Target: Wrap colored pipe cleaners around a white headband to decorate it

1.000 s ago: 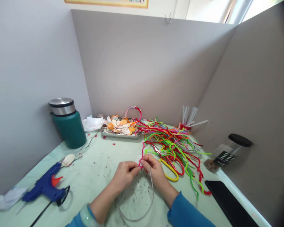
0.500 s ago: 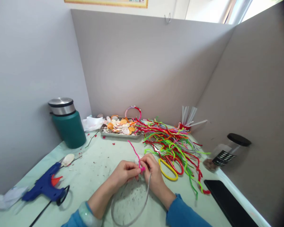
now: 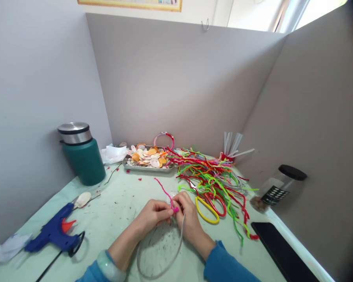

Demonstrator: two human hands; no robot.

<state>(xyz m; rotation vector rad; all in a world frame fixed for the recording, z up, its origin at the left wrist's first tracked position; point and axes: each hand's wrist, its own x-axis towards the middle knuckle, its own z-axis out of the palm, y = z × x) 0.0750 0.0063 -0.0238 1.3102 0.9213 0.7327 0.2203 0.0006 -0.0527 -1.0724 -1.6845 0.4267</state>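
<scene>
My left hand (image 3: 153, 217) and my right hand (image 3: 186, 215) meet over the table, fingers pinched together on a pink pipe cleaner (image 3: 164, 192). Its free end sticks up and to the left. The pink strand is wound at the end of a grey headband (image 3: 164, 262), which curves down toward me between my wrists. Both hands grip at the headband's tip. A pile of coloured pipe cleaners (image 3: 211, 176) lies just right of my right hand, with yellow and red scissors (image 3: 208, 207) beside it.
A blue glue gun (image 3: 54, 235) lies at the left front, a green flask (image 3: 82, 154) behind it. A metal tray of shells (image 3: 148, 158) stands at the back, white sticks (image 3: 232, 143) and a jar (image 3: 278, 188) to the right. A black phone (image 3: 282, 252) lies at the right edge.
The pipe cleaner's free end has swung from the right side over to the left. The headband has turned a little leftward under my hands.
</scene>
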